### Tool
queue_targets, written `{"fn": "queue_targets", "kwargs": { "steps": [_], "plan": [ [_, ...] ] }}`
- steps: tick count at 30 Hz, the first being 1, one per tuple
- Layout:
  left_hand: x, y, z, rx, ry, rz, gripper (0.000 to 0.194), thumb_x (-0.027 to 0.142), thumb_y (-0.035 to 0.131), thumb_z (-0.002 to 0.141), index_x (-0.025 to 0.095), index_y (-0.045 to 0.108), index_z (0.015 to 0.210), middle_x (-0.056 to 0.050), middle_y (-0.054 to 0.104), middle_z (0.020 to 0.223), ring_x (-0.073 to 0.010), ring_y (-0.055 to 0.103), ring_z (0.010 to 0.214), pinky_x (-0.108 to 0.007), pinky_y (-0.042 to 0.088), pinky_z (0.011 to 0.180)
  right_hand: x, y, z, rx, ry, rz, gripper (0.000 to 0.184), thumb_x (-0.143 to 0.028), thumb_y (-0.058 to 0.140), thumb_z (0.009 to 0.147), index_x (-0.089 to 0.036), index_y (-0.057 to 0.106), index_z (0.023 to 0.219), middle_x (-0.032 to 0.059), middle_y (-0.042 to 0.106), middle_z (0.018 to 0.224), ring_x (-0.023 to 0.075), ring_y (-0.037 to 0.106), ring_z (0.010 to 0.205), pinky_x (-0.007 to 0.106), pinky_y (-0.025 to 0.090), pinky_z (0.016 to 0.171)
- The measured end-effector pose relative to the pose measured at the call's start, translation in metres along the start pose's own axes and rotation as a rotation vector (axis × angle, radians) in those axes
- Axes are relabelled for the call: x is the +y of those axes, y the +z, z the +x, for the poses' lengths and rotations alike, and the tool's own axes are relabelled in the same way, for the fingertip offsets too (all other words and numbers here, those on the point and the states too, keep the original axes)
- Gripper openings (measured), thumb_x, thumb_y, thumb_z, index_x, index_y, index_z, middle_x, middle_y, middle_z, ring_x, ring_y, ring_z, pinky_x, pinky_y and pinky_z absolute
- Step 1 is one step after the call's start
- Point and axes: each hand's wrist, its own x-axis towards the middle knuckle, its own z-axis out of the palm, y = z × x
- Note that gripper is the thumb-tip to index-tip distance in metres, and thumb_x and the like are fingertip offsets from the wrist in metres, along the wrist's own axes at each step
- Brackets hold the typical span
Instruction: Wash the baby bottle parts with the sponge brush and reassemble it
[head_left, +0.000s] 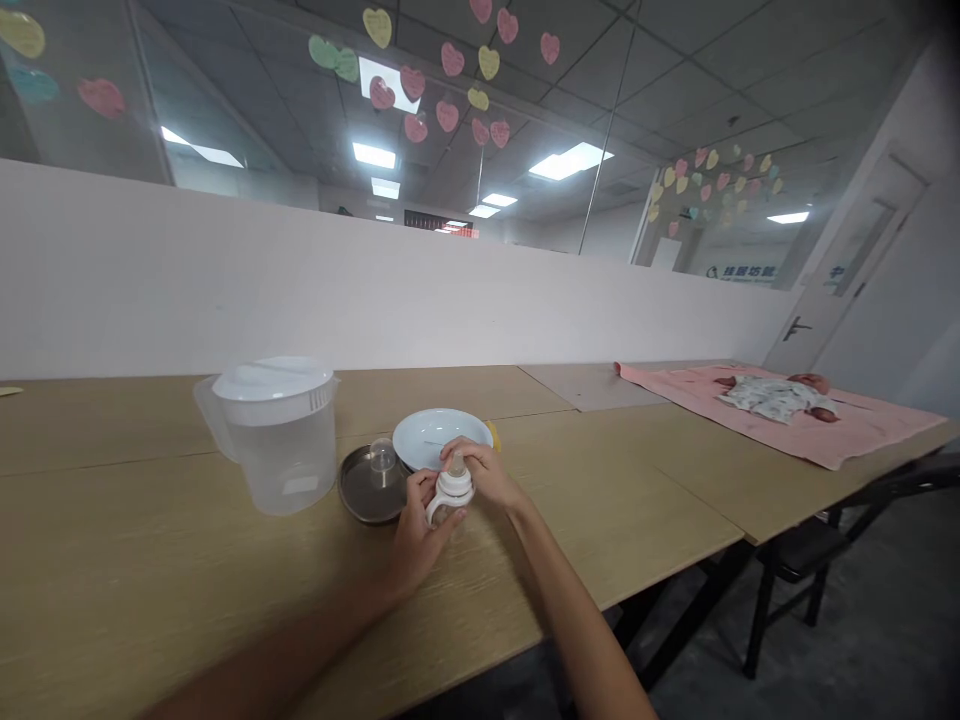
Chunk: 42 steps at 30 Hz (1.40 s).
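Observation:
A small baby bottle [453, 490] with a white collar, a white side handle and a clear teat stands upright between my hands over the table. My left hand [421, 530] is wrapped round its lower body and handle. The fingers of my right hand [484, 472] are closed about the collar and teat from the far right side. Just beyond is a white bowl [427, 428] with something thin lying in it. To the left, a round dark metal tray [358, 492] bears a clear plastic cap [382, 458]. The bottle's base is partly hidden by my left fingers.
A lidded translucent pitcher [281, 440] stands left of the tray. Something yellow [493, 435] shows at the bowl's right edge. Far right, a baby doll [780, 397] in patterned clothes lies on a pink towel [832, 445]. A black chair [802, 550] is beside the wooden table [615, 500].

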Motion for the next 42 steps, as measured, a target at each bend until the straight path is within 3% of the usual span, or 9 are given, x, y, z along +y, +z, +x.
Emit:
{"fn": "queue_targets", "kwargs": {
  "steps": [5,9,15,21,27,30,33,37,42],
  "plan": [
    [-0.005,-0.002,-0.001,0.003,-0.014,0.058,0.039,0.027,0.065,0.071,0.021,0.037,0.099,-0.003,0.058,0.097,-0.0205,0.056,0.092,-0.033,0.041,0.079,0.005,-0.007,0.009,-0.181,0.069,0.085,0.024,-0.026,0.049,0.076,-0.019,0.067,0.062,0.0023,0.062,0.080,0.0135,0.057,0.072,0.027,0.047,0.068],
    [-0.009,-0.003,-0.002,-0.031,0.023,0.099,0.038,0.028,0.064,0.074,0.021,0.037,0.100,-0.003,0.056,0.098,-0.0204,0.054,0.092,-0.031,0.041,0.076,0.004,-0.007,0.005,-0.167,0.024,0.048,0.022,-0.024,0.050,0.077,-0.019,0.069,0.068,0.0025,0.062,0.078,0.0136,0.056,0.072,0.027,0.046,0.069],
    [-0.008,-0.003,-0.003,-0.071,0.040,0.045,0.037,0.027,0.063,0.075,0.021,0.036,0.100,-0.004,0.055,0.098,-0.0200,0.054,0.091,-0.032,0.041,0.079,-0.017,-0.017,-0.005,-0.152,-0.015,-0.134,0.026,-0.010,0.051,0.069,-0.022,0.071,0.081,0.0020,0.059,0.089,0.0160,0.055,0.089,0.032,0.043,0.084],
    [-0.006,-0.002,-0.004,-0.082,0.035,0.004,0.037,0.027,0.064,0.075,0.022,0.037,0.101,-0.003,0.057,0.101,-0.0203,0.055,0.094,-0.033,0.041,0.081,-0.039,-0.027,-0.009,-0.223,0.038,-0.205,0.017,-0.026,0.064,0.068,-0.025,0.070,0.084,-0.0015,0.055,0.081,0.0135,0.056,0.073,0.025,0.048,0.066],
    [-0.005,-0.001,-0.004,-0.093,0.018,-0.040,0.038,0.028,0.064,0.075,0.022,0.037,0.101,-0.005,0.058,0.105,-0.0219,0.054,0.101,-0.034,0.041,0.084,-0.036,-0.003,-0.018,-0.019,0.134,-0.359,0.031,-0.045,0.061,0.075,-0.024,0.069,0.096,0.0017,0.052,0.083,0.0154,0.054,0.080,0.031,0.045,0.078],
    [-0.007,-0.001,-0.002,-0.100,0.022,-0.071,0.039,0.028,0.065,0.074,0.021,0.037,0.100,-0.006,0.057,0.106,-0.0218,0.054,0.102,-0.033,0.042,0.084,-0.030,0.003,-0.028,0.109,0.139,-0.299,0.049,-0.042,0.062,0.075,-0.023,0.057,0.120,0.0033,0.058,0.091,0.0174,0.056,0.088,0.036,0.043,0.087],
    [-0.009,-0.003,-0.001,-0.120,0.023,-0.110,0.042,0.027,0.067,0.073,0.021,0.037,0.102,-0.008,0.056,0.111,-0.0227,0.054,0.104,-0.034,0.042,0.086,-0.024,0.006,-0.037,0.204,0.166,-0.171,0.054,-0.040,0.061,0.076,-0.022,0.051,0.126,0.0060,0.062,0.102,0.0202,0.055,0.100,0.040,0.039,0.095],
    [-0.007,-0.004,0.001,-0.122,-0.022,-0.135,0.050,0.028,0.069,0.070,0.020,0.039,0.109,-0.009,0.056,0.117,-0.0246,0.053,0.108,-0.036,0.041,0.089,-0.013,0.007,-0.037,0.151,0.230,0.109,0.047,-0.040,0.062,0.075,-0.021,0.057,0.118,0.0073,0.064,0.106,0.0220,0.057,0.100,0.037,0.043,0.089],
    [-0.003,-0.006,0.004,-0.181,-0.075,-0.239,0.053,0.025,0.071,0.068,0.018,0.044,0.113,-0.011,0.053,0.124,-0.0252,0.048,0.116,-0.037,0.036,0.098,-0.001,0.005,-0.030,0.069,0.206,0.302,0.029,-0.039,0.061,0.072,-0.018,0.067,0.091,0.0062,0.066,0.093,0.0220,0.060,0.085,0.032,0.046,0.073]
  ]
}}
